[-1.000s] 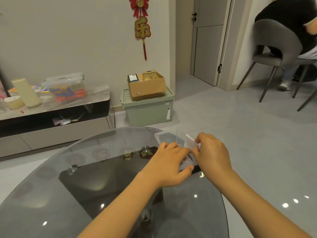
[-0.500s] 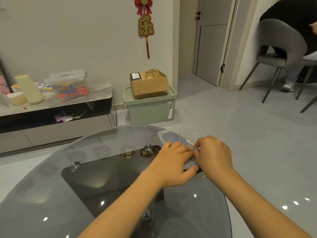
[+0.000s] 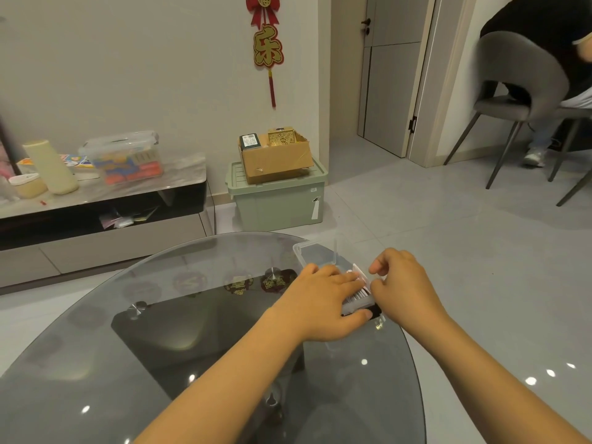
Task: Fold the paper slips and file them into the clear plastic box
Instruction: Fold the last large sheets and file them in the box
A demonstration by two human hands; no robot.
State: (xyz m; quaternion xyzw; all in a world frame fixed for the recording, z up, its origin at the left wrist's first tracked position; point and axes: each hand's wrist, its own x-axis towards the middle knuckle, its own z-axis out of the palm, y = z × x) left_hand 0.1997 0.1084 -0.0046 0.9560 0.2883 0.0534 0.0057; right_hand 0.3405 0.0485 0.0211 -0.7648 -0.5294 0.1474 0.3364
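While both hands worked at the far right edge of the desk (image 3: 192, 331), the clear plastic box (image 3: 315, 256) sat directly ahead of them, touching my fingers. My left hand (image 3: 323, 302) lay flat over the near half, fingers straight, thumb pressed on the box's near end. My right hand (image 3: 402, 288) had curled fingers pinching a paper slip (image 3: 358, 271) at the box's right wall. Box long axis ran away from me, angled slightly left; the row of filed slips (image 3: 360, 294) stood on edge across it. Right hand was nearer the free slot, so my guess was it should do the insertion. Box's far end looked unfilled.
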